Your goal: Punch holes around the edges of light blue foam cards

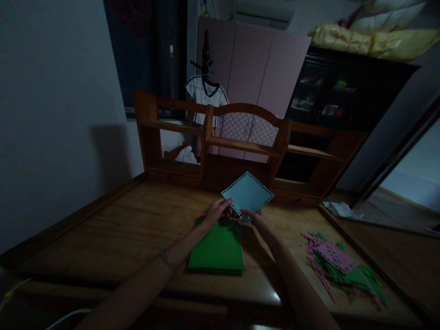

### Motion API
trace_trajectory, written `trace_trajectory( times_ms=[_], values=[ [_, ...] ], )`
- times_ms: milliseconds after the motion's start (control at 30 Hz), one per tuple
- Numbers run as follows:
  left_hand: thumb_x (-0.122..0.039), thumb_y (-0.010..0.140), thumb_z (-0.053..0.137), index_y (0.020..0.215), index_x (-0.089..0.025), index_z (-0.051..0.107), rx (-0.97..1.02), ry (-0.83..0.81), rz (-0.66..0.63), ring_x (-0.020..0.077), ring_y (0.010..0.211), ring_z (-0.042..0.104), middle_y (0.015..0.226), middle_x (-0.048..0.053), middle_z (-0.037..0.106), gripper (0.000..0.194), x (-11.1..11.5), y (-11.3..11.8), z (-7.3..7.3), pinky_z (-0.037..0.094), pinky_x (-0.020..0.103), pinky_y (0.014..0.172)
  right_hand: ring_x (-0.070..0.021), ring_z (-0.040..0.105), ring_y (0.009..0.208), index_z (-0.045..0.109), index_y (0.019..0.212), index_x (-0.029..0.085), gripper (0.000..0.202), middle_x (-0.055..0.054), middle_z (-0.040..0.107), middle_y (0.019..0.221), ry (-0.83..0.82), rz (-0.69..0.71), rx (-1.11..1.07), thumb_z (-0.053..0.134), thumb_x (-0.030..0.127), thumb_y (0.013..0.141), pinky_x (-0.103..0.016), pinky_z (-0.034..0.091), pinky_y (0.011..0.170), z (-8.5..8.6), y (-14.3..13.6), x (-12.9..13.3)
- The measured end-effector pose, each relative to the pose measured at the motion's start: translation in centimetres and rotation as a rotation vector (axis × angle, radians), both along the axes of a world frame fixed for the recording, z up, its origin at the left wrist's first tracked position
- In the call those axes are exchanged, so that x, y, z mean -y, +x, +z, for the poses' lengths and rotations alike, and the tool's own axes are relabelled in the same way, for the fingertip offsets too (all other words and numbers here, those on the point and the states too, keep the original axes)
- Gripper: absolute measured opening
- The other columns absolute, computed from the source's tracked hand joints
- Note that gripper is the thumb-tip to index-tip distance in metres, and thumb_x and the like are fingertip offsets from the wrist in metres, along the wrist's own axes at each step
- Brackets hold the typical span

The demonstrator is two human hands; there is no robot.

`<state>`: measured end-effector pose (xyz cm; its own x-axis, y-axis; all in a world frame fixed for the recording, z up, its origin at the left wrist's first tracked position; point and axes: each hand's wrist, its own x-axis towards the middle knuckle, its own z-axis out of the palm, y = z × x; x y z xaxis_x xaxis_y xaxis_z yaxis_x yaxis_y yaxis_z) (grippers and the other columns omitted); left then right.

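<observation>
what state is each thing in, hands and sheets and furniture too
Light blue sheet: held up, one corner uppermost
Left hand: gripping the sheet's lower left edge
Right hand: at the sheet's lower right edge, a finger across its face
Green sheets: stacked flat on the desk
Pink and green pieces: heaped loosely
Shirt: on a hanger
Pink wardrobe doors: shut
Desk drawers: shut

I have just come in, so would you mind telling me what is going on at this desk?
A person at the wooden desk has a light-blue sheet raised, its edges dotted with dark marks. The left hand grips its left side; the right hand touches it near the bottom corner. A green stack lies nearby, with pink and green pieces heaped at right.
</observation>
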<state>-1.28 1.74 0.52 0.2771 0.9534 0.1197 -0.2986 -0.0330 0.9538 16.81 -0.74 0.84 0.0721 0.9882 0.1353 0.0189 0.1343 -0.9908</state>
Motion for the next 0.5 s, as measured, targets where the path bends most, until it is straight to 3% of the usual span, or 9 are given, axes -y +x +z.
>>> trace_trajectory(
  times_ms=[500],
  values=[
    [-0.058,0.069,0.063,0.078,-0.014,0.056,0.003,-0.012,-0.006,0.0097,0.045,0.055,0.061,0.000,0.060,0.046,-0.50,-0.16,-0.34,0.045,0.021,0.047,-0.0246,0.066,0.088,0.063,0.104,0.017,0.047,-0.009,0.069,0.103,-0.030,0.034,-0.026,0.073,0.034,0.061,-0.037,0.052,0.079,0.15,-0.06,0.38]
  ],
)
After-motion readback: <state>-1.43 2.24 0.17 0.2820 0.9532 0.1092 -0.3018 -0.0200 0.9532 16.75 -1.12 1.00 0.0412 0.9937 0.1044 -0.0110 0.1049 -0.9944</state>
